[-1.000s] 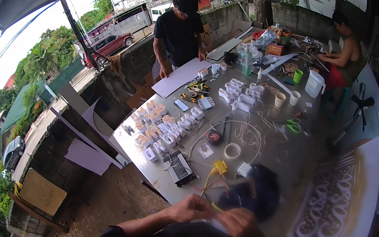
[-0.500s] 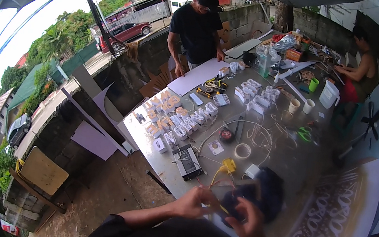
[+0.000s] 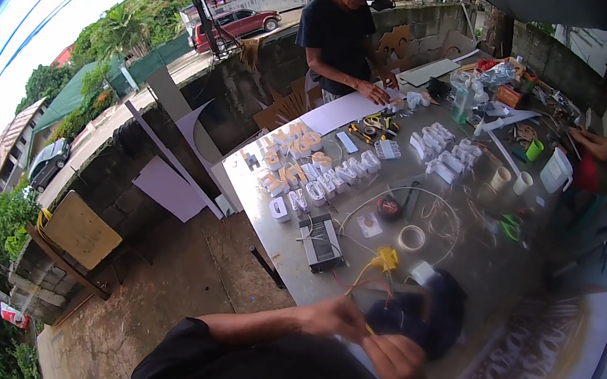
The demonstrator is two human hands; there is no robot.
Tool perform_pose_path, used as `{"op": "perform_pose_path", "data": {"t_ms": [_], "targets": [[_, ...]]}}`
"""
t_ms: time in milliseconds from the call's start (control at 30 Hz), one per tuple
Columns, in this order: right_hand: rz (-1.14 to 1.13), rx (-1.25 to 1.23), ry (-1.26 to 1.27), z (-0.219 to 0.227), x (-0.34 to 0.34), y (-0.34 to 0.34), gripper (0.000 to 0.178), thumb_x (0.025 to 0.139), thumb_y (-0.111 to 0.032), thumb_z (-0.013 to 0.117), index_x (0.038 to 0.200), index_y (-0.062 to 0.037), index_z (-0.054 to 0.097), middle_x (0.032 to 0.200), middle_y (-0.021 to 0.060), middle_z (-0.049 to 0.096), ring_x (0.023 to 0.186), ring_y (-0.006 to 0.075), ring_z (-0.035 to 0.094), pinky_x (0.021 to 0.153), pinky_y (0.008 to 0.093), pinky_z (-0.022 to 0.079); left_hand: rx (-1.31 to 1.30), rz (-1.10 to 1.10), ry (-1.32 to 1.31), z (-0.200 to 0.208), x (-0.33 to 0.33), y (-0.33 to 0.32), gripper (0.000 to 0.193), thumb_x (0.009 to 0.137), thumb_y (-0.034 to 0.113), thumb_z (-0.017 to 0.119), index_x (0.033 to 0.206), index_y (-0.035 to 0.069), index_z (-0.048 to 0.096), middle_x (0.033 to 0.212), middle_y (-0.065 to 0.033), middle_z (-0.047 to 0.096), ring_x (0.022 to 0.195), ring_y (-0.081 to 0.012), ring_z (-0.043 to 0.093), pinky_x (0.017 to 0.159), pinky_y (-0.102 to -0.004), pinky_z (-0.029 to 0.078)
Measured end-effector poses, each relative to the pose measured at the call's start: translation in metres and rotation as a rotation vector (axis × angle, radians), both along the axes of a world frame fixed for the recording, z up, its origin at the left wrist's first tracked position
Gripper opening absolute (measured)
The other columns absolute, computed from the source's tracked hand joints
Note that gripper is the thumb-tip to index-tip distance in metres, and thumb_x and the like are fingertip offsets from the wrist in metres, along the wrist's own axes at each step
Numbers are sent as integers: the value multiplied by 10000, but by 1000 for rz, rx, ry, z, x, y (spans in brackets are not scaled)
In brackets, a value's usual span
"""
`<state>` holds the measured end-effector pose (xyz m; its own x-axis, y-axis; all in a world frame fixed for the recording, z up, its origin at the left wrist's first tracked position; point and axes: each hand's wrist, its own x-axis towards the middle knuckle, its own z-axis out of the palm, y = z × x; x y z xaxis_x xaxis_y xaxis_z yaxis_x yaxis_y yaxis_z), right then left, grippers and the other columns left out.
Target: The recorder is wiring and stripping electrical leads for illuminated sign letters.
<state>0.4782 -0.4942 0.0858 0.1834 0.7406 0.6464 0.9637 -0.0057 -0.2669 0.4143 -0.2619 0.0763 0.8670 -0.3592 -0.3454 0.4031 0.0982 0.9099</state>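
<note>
white letters [image 3: 306, 170], tape roll [image 3: 411, 238], perhaps cups [image 3: 512, 180]

Between the earlier views and now, the camera has tilted and swung, so the worktable [image 3: 270, 208] and everything on it sit lower and further left in view. The left hand [image 3: 336, 317] has moved up and left, away from the body, to the thin yellow wire [image 3: 363, 275]. The right hand [image 3: 392, 357] has dropped lower, just below the dark blurred object [image 3: 422, 315]. The person in the dark shirt [image 3: 340, 36] now leans over the white sheet [image 3: 341, 113].
</note>
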Motion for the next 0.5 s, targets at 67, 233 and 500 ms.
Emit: {"op": "perform_pose_path", "data": {"t_ms": [67,233,500], "targets": [[-34,-3,-1,4,6,3,153,846,-91,726,986,-30,722,946,75,698,877,198,686,773,326,577,-25,-40,8,-6,0,1,80,878,49,726,933,-9,729,835,-6,705,774,-62,621,709,-234,480],[6,-5,-55,6,11,0,188,844,-107,722,1020,-41,723,948,66,689,874,192,682,778,323,577,-50,0,124,-2,0,7,79,859,32,732,931,0,737,843,-18,710,801,-91,638,767,-252,482],[-44,34,-9,0,6,-9,156,842,-114,735,979,-40,720,906,64,688,845,204,691,718,324,570,-86,21,142,13,4,-4,63,884,56,728,916,2,735,853,-23,720,830,-79,646,780,-249,495]]}}
